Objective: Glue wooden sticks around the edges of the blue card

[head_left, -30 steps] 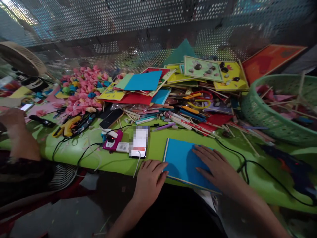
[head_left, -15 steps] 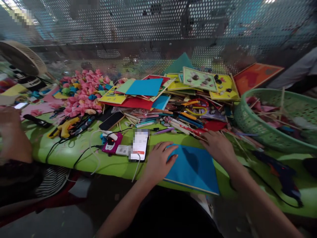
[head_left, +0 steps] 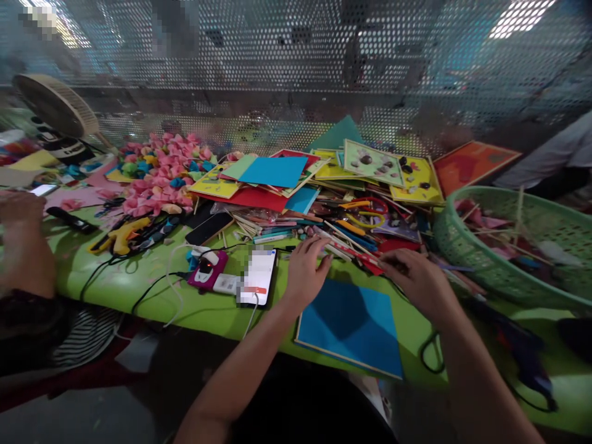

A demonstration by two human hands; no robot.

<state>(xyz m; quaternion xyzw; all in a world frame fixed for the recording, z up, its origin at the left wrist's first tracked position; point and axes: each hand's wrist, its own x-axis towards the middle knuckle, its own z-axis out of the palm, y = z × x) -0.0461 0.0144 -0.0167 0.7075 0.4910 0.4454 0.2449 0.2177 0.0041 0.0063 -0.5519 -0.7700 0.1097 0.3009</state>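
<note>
A thin red strip with white marks [head_left: 354, 251] lies at a slant between my hands, over the heap of pencils and sticks. My right hand [head_left: 416, 280] pinches its right end with thumb and fingers. At the other end are the fingertips of my left hand [head_left: 305, 268], its thumb held apart; whether they touch the strip is unclear. Just below both hands, a blue square board [head_left: 351, 327] with a pale edge lies flat at the table's front edge, untouched and partly in shadow.
Left of my hands are a phone [head_left: 259, 277] and a purple power socket [head_left: 208, 271] with cables. A yellow glue gun [head_left: 123, 237] and pink paper flowers [head_left: 161, 166] lie farther left, near another person's arm [head_left: 28, 246]. At right stand a green basket [head_left: 499, 271] and a dark glue gun [head_left: 518, 351].
Both hands have come off the blue board and moved up to the pencil heap. My right hand has taken hold of the red strip, which has shifted toward me.
</note>
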